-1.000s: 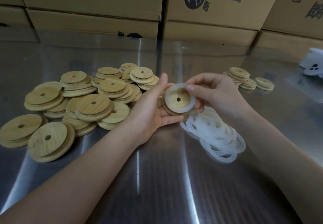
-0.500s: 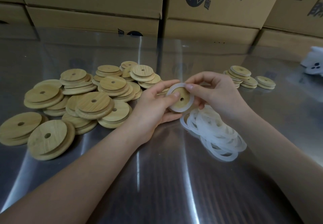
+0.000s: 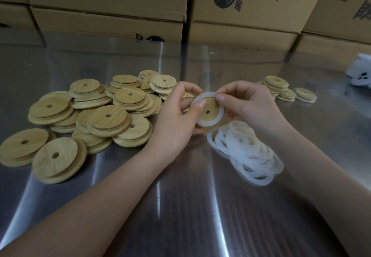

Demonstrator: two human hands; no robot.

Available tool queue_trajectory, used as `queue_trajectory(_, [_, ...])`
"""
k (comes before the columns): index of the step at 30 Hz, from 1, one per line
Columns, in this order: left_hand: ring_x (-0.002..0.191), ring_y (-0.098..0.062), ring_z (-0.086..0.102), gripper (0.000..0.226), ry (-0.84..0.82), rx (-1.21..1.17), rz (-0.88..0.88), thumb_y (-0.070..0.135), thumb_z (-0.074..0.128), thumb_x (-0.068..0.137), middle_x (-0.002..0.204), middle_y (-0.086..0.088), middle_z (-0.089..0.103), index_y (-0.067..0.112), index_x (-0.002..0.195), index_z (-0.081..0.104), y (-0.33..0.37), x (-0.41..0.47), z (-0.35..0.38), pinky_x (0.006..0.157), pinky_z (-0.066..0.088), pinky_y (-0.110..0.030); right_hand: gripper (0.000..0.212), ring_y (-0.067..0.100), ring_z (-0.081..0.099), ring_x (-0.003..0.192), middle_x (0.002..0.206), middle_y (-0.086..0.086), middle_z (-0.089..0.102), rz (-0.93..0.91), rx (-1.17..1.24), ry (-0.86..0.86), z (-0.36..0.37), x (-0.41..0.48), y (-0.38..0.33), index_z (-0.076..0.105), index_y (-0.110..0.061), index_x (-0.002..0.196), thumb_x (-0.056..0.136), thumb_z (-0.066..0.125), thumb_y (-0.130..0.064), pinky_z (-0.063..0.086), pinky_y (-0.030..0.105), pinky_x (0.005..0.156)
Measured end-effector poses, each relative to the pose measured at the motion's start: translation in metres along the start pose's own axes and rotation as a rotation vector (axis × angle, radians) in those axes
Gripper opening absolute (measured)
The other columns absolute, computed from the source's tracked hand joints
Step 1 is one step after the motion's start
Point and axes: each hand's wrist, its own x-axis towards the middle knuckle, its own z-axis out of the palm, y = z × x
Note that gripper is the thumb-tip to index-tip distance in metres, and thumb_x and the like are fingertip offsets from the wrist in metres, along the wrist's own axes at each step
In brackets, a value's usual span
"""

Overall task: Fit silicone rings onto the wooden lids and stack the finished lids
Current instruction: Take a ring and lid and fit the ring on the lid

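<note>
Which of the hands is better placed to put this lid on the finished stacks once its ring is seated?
Right, probably. The finished stacks lie just beyond the right hand, while the left hand sits on the side of the bare lids; both grip the lid.

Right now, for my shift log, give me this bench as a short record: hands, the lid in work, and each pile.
left hand: grips a round wooden lid with a centre hole, thumb on its white silicone ring
right hand: pinches that ring's upper edge
bare lids: heap of bare wooden lids, left on the shiny steel table
loose rings: pile of loose white rings, below the right wrist
finished: short stacks of ringed lids, far right
</note>
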Motion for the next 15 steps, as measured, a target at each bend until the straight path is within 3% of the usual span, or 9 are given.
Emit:
queue_trajectory(11, [0.082,-0.030,0.068,0.009,0.099,0.153,0.120,0.022,0.053,0.098,0.087,-0.008,0.068,0.024,0.089,0.051,0.0001,0.0007,0.0026,0.064,0.057,-0.059,0.012,0.011,0.067,0.067,0.072,-0.001,0.072,-0.053,0.003,0.001,0.0004,-0.0007,-0.0012,0.073,-0.014,0.080,0.087,0.070,-0.005,0.054,0.019,0.062])
queue_trajectory(15, [0.079,-0.035,0.067,0.007,0.122,0.200,0.156,0.031,0.051,0.092,0.083,-0.009,0.066,0.027,0.089,0.047,-0.0032,0.0021,0.0028,0.067,0.055,-0.060,0.014,0.012,0.067,0.066,0.072,0.001,0.073,-0.082,-0.015,0.013,0.0004,-0.0011,-0.0012,0.073,-0.017,0.078,0.086,0.071,-0.005,0.054,0.019,0.062])
